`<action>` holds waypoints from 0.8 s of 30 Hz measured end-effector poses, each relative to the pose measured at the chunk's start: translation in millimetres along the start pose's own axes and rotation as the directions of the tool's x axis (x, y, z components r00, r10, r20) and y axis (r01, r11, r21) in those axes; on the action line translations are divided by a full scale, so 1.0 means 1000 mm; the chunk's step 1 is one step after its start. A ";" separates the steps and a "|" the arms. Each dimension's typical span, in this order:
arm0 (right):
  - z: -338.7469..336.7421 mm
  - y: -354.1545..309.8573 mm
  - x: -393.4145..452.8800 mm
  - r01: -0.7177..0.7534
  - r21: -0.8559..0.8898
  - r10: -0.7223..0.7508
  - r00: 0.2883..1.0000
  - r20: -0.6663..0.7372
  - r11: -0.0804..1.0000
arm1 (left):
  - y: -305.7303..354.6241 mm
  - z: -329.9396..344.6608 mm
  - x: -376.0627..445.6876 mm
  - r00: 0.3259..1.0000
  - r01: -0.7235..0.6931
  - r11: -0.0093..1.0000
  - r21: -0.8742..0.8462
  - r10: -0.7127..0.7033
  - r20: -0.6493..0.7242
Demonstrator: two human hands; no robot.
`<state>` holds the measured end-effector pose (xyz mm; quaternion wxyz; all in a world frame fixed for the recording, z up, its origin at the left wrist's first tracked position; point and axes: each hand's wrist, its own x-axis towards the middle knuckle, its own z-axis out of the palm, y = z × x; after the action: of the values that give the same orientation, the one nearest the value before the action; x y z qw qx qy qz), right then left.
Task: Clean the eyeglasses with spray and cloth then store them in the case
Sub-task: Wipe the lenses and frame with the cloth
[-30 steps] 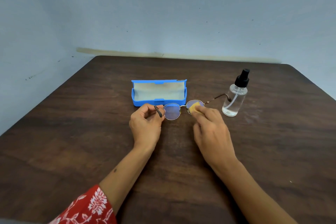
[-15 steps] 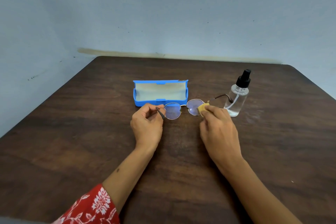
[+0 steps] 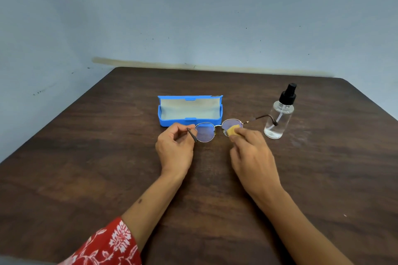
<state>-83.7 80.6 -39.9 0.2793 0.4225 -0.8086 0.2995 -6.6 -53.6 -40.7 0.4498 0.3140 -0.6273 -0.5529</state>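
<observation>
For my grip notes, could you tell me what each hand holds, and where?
Left hand pinches the eyeglasses by the left temple; right hand pinches a yellow cloth against the lens.

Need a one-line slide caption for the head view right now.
Left hand holds glasses; right hand rubs cloth on a lens.

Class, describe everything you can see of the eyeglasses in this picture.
The eyeglasses have round, bluish-tinted lenses in a thin metal-looking frame with dark temple tips. They are held open just in front of the blue case. The left hand pinches the temple on its side; the right hand presses a small yellow cloth on the other lens. The far temple reaches in front of the spray bottle.
</observation>
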 end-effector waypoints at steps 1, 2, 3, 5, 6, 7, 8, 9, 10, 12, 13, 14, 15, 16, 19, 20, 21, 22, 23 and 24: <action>0.002 -0.003 -0.001 0.030 0.008 -0.030 0.999 0.026 1.000 | -0.001 -0.001 0.001 1.000 0.002 1.000 0.003 -0.002 -0.002; 0.002 -0.003 -0.001 0.042 0.016 -0.042 0.998 0.040 0.999 | -0.002 -0.001 0.001 1.000 0.008 1.000 0.000 -0.008 -0.003; 0.002 -0.002 -0.001 0.030 0.023 -0.031 0.999 0.039 0.999 | -0.002 -0.001 0.001 1.000 0.017 1.000 -0.008 -0.017 -0.005; -0.001 0.004 0.001 -0.032 0.036 0.032 0.999 0.006 0.999 | -0.002 -0.001 0.001 1.000 0.030 0.999 -0.015 -0.030 -0.004; -0.003 0.007 0.002 -0.063 0.041 0.064 0.998 -0.013 0.997 | -0.001 -0.001 0.001 1.000 0.031 0.999 -0.013 -0.031 0.001; -0.004 0.008 0.002 -0.078 0.045 0.080 0.996 -0.029 0.996 | -0.001 0.000 0.000 1.000 0.029 1.000 -0.013 -0.028 0.007; -0.005 0.008 0.002 -0.077 0.045 0.079 0.996 -0.040 0.996 | 0.000 0.000 0.000 1.000 0.025 1.000 -0.015 -0.025 0.010; -0.005 0.006 0.002 -0.060 0.040 0.061 0.997 -0.039 0.997 | 0.001 0.000 0.000 1.000 0.024 1.000 -0.017 -0.024 0.011; -0.003 0.003 0.002 -0.034 0.033 0.035 0.999 -0.025 0.999 | 0.001 0.000 0.000 1.000 0.024 1.000 -0.019 -0.024 0.011; -0.001 -0.001 0.000 0.014 0.033 -0.015 1.000 0.016 0.999 | 0.001 0.000 0.000 1.000 0.027 0.999 -0.018 -0.027 0.009; 0.000 -0.002 0.000 0.028 0.039 -0.029 0.999 0.027 0.999 | 0.001 0.000 0.000 1.000 0.028 0.999 -0.016 -0.028 0.006; 0.000 0.000 0.000 0.027 0.044 -0.028 0.999 0.027 0.999 | 0.001 -0.001 0.000 1.000 0.030 0.999 -0.018 -0.029 0.002; -0.001 0.002 0.000 0.007 0.047 -0.008 1.000 0.014 0.999 | 0.002 -0.001 0.000 1.000 0.032 0.999 -0.023 -0.032 0.001; -0.002 0.004 0.001 -0.026 0.051 0.026 1.000 -0.006 0.998 | 0.002 -0.001 -0.001 1.000 0.031 0.999 -0.025 -0.030 0.003; -0.003 0.007 0.002 -0.075 0.053 0.077 0.996 -0.052 0.996 | 0.002 -0.001 -0.002 1.000 0.015 1.000 -0.015 -0.015 0.013; -0.002 0.005 0.001 -0.055 0.047 0.057 0.997 -0.044 0.997 | 0.002 -0.001 -0.002 1.000 0.012 1.000 -0.016 -0.011 0.016; -0.001 0.003 0.000 -0.028 0.043 0.029 0.999 -0.024 0.999 | 0.002 -0.001 -0.002 1.000 0.009 1.000 -0.013 -0.009 0.016; 0.001 0.001 -0.001 -0.003 0.043 0.003 1.000 -0.001 0.999 | 0.001 -0.001 -0.002 1.000 0.006 1.000 -0.008 -0.006 0.012; 0.001 -0.001 -0.001 0.012 0.045 -0.013 1.000 0.014 0.999 | 0.001 -0.001 -0.001 1.000 0.005 1.000 -0.006 -0.005 0.004; 0.001 -0.001 -0.001 0.013 0.050 -0.014 1.000 0.014 0.999 | 0.001 -0.001 -0.001 1.000 0.009 1.000 -0.009 -0.009 -0.004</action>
<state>-82.5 79.9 -40.9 0.2649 0.4368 -0.8000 0.3148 -5.3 -53.1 -39.8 0.4497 0.3160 -0.6226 -0.5571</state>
